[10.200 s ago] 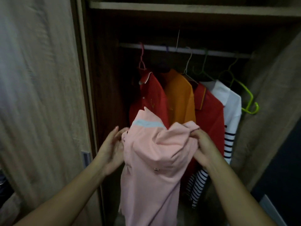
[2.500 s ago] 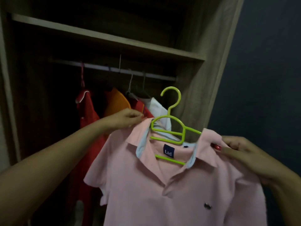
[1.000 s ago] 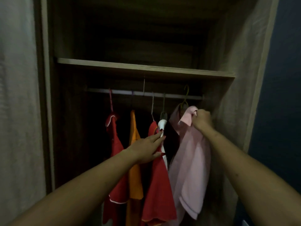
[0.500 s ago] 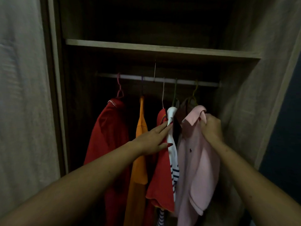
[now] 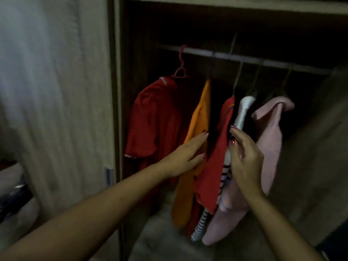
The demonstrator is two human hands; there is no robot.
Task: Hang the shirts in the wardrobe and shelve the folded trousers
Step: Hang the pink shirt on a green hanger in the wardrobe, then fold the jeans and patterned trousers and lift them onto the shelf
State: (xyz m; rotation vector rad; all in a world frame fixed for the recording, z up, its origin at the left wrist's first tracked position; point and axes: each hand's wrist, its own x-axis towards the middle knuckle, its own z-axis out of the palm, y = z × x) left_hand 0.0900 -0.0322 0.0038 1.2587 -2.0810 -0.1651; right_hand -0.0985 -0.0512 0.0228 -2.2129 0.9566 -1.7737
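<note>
Red-nailed left hand (image 5: 185, 159): fingers straight and close together, laid flat against the orange shirt (image 5: 199, 119); it pinches nothing.
Right hand (image 5: 244, 159): held edge-on with fingers loosely bent, the tips at the fold of the striped shirt (image 5: 244, 110); whether thumb and finger nip the cloth or merely touch it, I cannot tell.
Between the hands: the middle red shirt (image 5: 216, 166), hanging slack; its hem falls below both wrists.
Just beyond the right hand: the pink shirt (image 5: 271, 138), last in the row and seemingly brushing the back of that hand; its collar is flopped over and one sleeve droops.
Beyond the left hand: the outer red shirt (image 5: 154, 119) on a pink hanger (image 5: 180, 70), a little apart from the others.
Above both hands: the rail (image 5: 244, 58) with the hooks over it.
Handling: soft, light, limp knit, I'd say; it should give under a push and slide along with its hanger. Best taken at the hanger's neck or the shoulder seam; a tug on sleeve or hem could drag it off.
Trousers: none that I can make out; a blurred heap of cloth (image 5: 11, 185) lies low, out past the left forearm, beyond the door (image 5: 56, 91).
</note>
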